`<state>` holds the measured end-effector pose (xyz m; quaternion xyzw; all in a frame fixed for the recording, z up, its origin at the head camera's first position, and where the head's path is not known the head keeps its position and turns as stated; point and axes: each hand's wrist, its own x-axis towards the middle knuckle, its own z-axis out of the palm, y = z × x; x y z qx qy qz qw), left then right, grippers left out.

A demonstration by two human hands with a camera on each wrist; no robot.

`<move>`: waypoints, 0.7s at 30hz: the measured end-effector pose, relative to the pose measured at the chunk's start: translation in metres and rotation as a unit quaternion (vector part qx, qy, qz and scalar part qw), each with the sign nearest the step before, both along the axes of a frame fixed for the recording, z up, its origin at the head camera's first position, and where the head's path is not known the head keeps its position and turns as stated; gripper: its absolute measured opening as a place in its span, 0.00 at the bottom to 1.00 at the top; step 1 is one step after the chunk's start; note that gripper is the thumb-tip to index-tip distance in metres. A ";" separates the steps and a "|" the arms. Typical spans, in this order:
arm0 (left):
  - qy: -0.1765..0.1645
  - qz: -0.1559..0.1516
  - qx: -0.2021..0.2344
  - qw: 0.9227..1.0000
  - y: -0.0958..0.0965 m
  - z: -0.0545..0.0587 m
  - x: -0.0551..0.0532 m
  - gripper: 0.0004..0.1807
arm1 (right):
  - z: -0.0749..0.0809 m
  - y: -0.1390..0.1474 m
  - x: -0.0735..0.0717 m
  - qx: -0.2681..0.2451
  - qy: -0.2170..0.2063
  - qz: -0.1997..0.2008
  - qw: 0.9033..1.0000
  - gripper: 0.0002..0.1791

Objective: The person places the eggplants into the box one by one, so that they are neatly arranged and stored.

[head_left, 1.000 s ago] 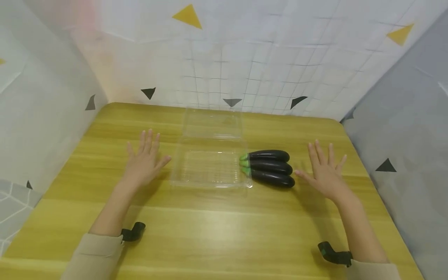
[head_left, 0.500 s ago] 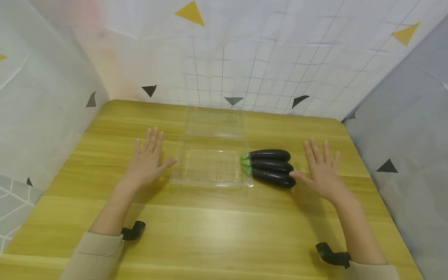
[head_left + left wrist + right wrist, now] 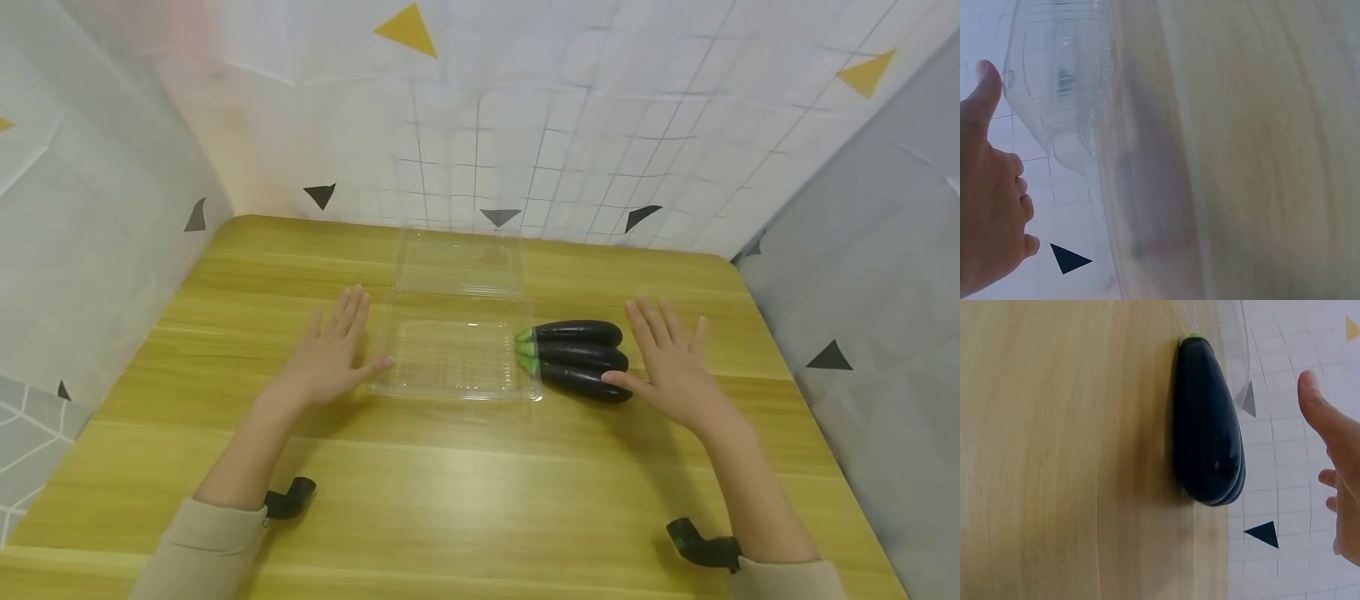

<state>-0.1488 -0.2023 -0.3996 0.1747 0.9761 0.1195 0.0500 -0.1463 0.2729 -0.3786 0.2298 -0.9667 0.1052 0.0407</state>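
A clear plastic clamshell box [image 3: 457, 392] lies on the table with its lid folded back toward the wall. Three dark eggplants [image 3: 577, 356] lie side by side at its right, green stem ends pointing left at the box's right edge. My left hand [image 3: 322, 358] hovers at the box's left side, fingers straight and thumb toward the rim; whether it touches cannot be told. Over the right ends of the eggplants, my right hand [image 3: 675, 371] is spread, its thumb in front of the nearest one. In the right wrist view a gap shows between that hand [image 3: 1341, 456] and the eggplant [image 3: 1207, 425].
The wooden table [image 3: 465, 500] reaches back to a pale wall sheet [image 3: 480, 150] with grid lines and triangle marks. Side sheets close in the left and right. A black wrist camera [image 3: 291, 498] sits at the left cuff, another black camera [image 3: 701, 546] at the right.
Both hands have moved inward: the left one rightward to the box, the right one leftward over the eggplant ends. The box and eggplants stay where they were.
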 end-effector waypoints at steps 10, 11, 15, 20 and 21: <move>-0.024 -0.033 0.014 0.999 0.010 -0.005 0.001 0.56 | 0.004 -0.011 0.003 -0.015 0.035 0.029 0.999 0.56; -0.024 -0.036 0.016 0.999 0.011 -0.006 0.000 0.56 | 0.004 -0.011 0.003 -0.017 0.038 0.032 0.999 0.55; -0.024 -0.043 0.024 0.999 0.015 -0.010 -0.001 0.56 | 0.002 -0.011 0.002 -0.022 0.046 0.040 0.998 0.55; -0.023 -0.043 0.034 0.998 0.014 -0.013 0.002 0.57 | -0.001 -0.016 0.001 -0.026 0.055 0.052 0.997 0.53; -0.024 -0.041 0.036 0.998 0.014 -0.014 0.004 0.57 | -0.002 -0.017 0.001 -0.028 0.059 0.056 0.996 0.53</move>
